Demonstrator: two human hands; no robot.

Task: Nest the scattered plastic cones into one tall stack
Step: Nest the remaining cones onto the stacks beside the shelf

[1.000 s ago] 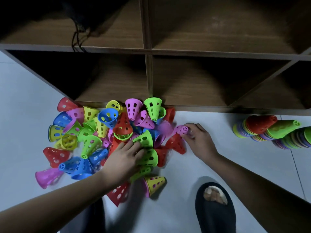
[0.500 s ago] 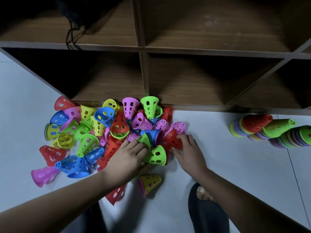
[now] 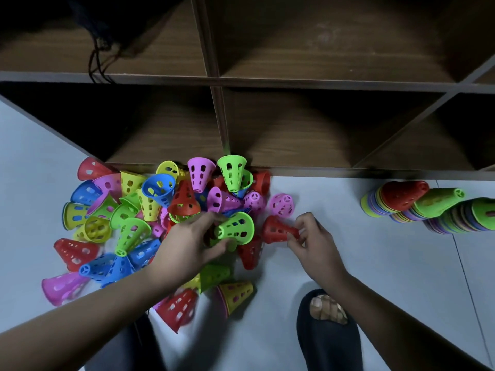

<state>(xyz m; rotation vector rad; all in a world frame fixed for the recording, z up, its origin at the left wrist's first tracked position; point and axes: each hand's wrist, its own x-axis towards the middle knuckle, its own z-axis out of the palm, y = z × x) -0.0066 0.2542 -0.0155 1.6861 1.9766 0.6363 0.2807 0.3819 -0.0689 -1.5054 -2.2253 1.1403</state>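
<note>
A black open-toed slide sandal (image 3: pixel 330 352) covers the foot at five o'clock, toes showing through its front. Bare, sleeveless forearms meet the left hand (image 3: pixel 187 246) and right hand (image 3: pixel 314 246).

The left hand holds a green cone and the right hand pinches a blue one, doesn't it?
Not blue: the head view shows the right hand pinching a red cone. The left hand does hold a green cone.
</note>
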